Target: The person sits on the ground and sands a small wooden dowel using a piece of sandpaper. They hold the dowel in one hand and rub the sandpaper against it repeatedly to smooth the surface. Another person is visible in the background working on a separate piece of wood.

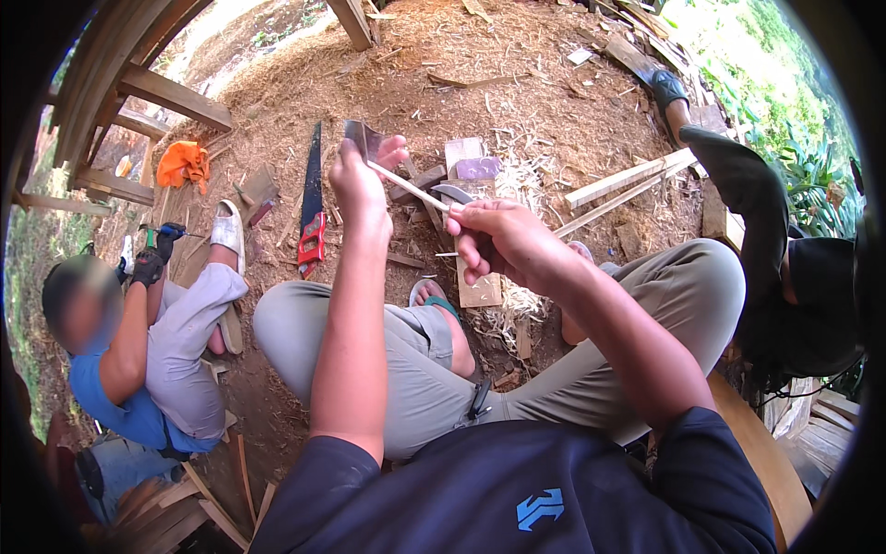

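In front of my body, my left hand (360, 189) is closed on a dark, flat, shiny piece (363, 138); its exact kind is unclear. A thin pale wooden stick (406, 187) runs from that piece down to my right hand (506, 238), whose thumb and fingers pinch its near end. Just beyond the right fingertips shows a curved grey blade (453, 192); whether that hand also holds it cannot be told. Below them lie a wooden block (480, 286) and a purplish block (477, 168).
A red-handled saw (312, 238) lies left of my left forearm. Wood shavings (528, 189) cover the ground, with long wood strips (628, 180) at the right. A co-worker in blue (138, 369) sits at left beside an orange cloth (184, 166). Another person's dark-clothed leg (738, 175) reaches in at right.
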Available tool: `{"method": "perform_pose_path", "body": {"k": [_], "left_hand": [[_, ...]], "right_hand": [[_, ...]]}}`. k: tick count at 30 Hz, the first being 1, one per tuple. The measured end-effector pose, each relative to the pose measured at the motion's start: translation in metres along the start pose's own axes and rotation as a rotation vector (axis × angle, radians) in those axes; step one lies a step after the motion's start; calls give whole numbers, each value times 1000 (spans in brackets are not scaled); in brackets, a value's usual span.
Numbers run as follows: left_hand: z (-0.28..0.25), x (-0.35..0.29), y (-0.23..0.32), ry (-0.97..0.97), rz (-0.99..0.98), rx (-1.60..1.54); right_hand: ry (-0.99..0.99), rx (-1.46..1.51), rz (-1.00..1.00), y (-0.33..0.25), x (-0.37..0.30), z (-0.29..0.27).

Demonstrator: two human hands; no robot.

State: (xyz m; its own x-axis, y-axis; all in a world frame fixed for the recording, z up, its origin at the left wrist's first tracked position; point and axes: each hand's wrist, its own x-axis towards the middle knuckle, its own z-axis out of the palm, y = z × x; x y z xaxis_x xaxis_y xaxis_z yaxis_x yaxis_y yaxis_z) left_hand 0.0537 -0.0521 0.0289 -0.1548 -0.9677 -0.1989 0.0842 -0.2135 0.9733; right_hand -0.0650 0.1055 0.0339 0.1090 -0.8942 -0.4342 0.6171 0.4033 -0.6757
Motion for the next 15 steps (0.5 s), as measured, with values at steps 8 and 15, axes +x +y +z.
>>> {"method": "perform_pose_path", "body": {"k": [8,15], "left_hand": [[19,-22,-12,-175,-167,4],[20,-31,-20,-187,-129,-15]], "right_hand": [[525,-1167,-649,14,4,8],[594,-1369,-835,21,5,4]]}}
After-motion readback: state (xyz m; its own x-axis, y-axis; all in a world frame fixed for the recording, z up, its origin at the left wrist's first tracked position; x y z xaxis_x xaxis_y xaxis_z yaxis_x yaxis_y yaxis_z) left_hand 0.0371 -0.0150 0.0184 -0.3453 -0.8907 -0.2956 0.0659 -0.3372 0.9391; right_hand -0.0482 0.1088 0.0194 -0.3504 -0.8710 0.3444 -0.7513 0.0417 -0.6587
